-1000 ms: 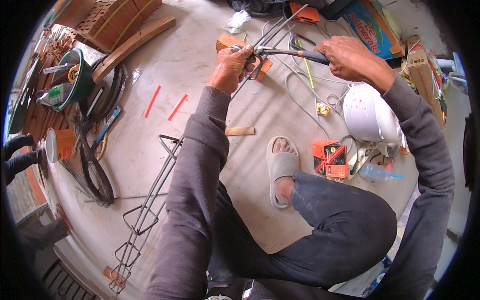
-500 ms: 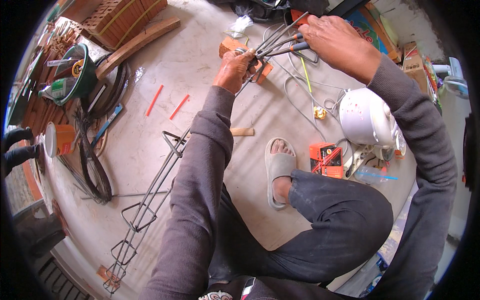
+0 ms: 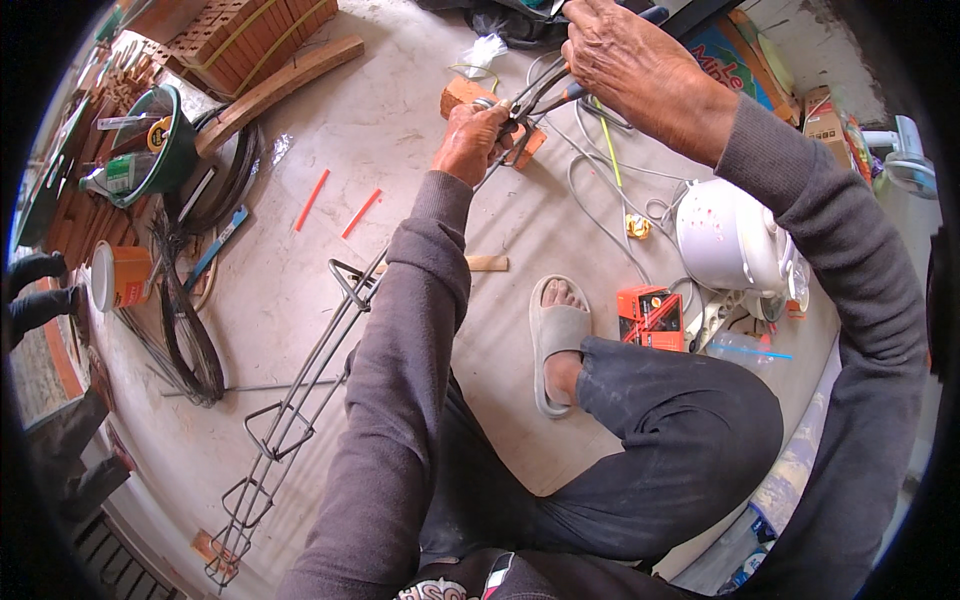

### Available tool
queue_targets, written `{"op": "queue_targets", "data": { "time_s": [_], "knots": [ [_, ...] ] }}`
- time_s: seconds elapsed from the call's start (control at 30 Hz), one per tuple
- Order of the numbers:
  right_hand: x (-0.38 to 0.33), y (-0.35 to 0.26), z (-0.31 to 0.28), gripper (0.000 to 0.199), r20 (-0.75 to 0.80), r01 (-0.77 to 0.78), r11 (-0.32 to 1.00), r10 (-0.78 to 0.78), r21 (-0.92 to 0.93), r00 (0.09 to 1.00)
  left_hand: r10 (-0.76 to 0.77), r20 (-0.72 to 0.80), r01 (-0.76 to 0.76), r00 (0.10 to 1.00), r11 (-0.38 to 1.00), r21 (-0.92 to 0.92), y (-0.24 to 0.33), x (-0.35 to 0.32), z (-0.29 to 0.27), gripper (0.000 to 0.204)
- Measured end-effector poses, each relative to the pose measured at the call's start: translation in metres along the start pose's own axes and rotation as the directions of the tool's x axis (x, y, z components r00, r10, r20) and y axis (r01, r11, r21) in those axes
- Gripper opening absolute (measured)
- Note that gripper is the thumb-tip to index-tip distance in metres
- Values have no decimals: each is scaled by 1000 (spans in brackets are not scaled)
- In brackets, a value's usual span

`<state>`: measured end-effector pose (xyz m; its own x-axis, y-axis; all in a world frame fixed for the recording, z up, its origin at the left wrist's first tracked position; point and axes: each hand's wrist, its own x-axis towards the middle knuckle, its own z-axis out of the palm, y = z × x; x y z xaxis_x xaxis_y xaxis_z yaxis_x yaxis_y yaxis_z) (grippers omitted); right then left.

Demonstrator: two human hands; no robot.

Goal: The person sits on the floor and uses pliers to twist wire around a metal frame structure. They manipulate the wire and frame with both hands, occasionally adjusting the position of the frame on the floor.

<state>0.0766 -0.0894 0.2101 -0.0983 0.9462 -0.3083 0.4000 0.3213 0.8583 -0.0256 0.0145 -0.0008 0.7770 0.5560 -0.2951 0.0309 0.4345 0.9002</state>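
Note:
My left hand (image 3: 470, 140) is closed round the far end of a long, narrow steel rebar cage (image 3: 300, 400), its bent stirrups spaced along the thin bars. That end lies over an orange brick (image 3: 462, 94); the near end reaches the lower left. Just right of my left hand, long-handled pliers with dark blue and orange grips (image 3: 573, 93) lie against the bars. My right hand (image 3: 640, 75) is curled over the spread handles, one grip poking out past its knuckles. The plier jaws and my right fingertips are mostly hidden.
Hollow bricks (image 3: 250, 45) and a wooden plank (image 3: 280, 95) lie at the far left, near a green basin (image 3: 165, 160) and tie-wire coil (image 3: 185, 330). On the right stand a white rice cooker (image 3: 725, 235) and red box (image 3: 650, 318), with grey cable (image 3: 600, 200) between.
My right hand has shifted up and slightly left over the pliers. Their handles have spread apart, one now showing above the hand. My left hand has stayed nearly in place on the cage.

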Motion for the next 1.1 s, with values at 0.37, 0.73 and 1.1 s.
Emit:
{"op": "queue_targets", "data": {
  "time_s": [0.37, 0.73, 1.1],
  "knots": [
    [-11, -4, 31, 12, 37, -99, 885, 92, 455, 995, 14, -14, -14, 1000, 1000, 2, 2, -1, 5, 34],
    [-21, -6, 35, 16, 87, -129, 828, 97, 546, 991, 159, -50, -148, 986, 973, 176, 2, -8, 2, 37],
    [-13, 1, 26, 16, 89, -123, 857, 91, 500, 992, 681, -106, -130, 725, 287, 949, -34, -33, 44, 44]
  ]
}}
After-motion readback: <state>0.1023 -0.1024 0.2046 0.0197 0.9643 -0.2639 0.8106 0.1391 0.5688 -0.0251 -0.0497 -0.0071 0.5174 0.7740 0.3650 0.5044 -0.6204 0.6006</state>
